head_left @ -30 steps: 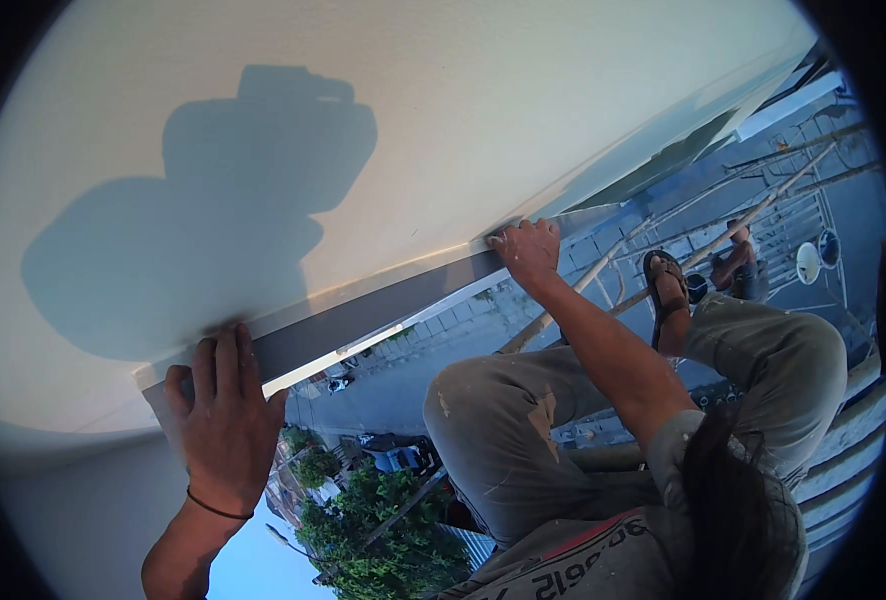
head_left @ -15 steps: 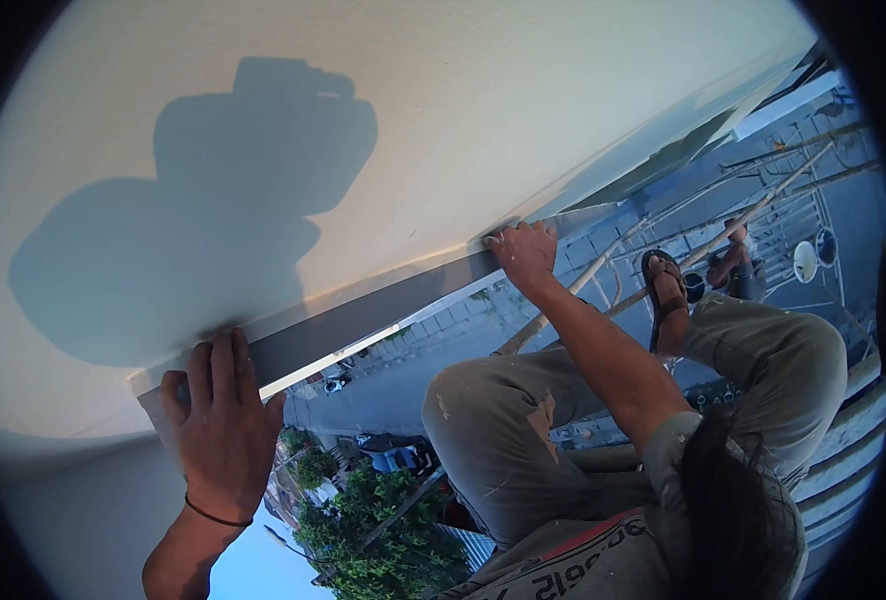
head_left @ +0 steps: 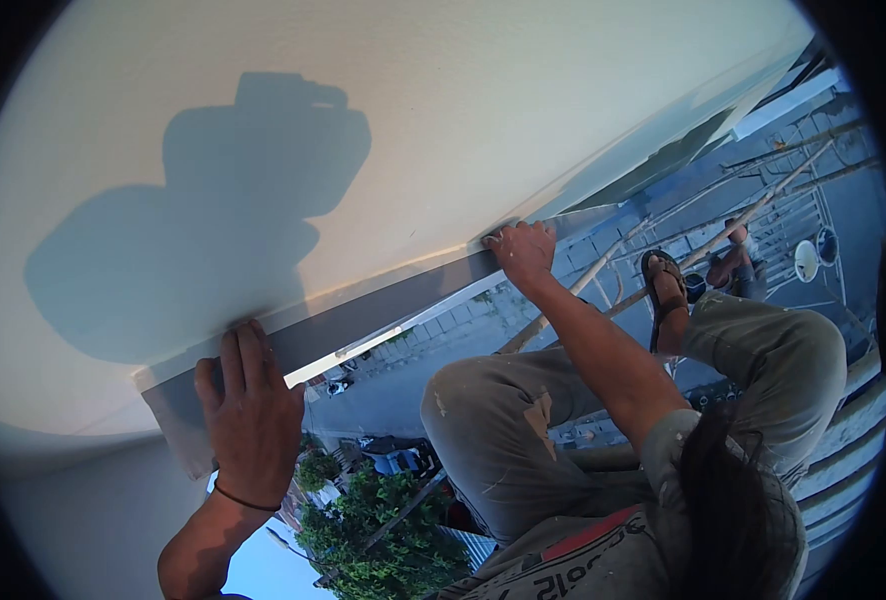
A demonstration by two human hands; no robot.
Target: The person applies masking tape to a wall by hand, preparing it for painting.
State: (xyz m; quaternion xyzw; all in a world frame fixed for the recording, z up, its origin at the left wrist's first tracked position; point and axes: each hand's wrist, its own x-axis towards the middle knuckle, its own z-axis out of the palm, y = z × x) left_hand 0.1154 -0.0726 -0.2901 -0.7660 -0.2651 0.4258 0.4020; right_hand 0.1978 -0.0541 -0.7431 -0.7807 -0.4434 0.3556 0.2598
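Along the lower edge of the cream wall (head_left: 443, 130) runs a grey strip (head_left: 363, 312) with a pale, tape-like border; it looks like masking material. My left hand (head_left: 255, 425), a dark band on its wrist, lies against the strip near its left end. Its fingers are stretched out, the tips touching the border, the thumb apart. A loose, crumpled flap (head_left: 185, 425) of the strip hangs left of this hand. Farther right, my right hand (head_left: 525, 252) has its fingers bent over the strip at the wall. What is under those fingers is partly hidden.
My bent legs (head_left: 503, 440) and sandalled foot (head_left: 666, 290) are high above a street (head_left: 383, 375). Scaffold poles (head_left: 763, 205) stand at the right, with another person (head_left: 738, 265) and a white bucket (head_left: 806, 261) below. A tree (head_left: 383, 530) is at lower left.
My left hand has slid a little to the right along the strip, uncovering more of its left end. The right hand stays in place. The shadow on the wall has shifted slightly.
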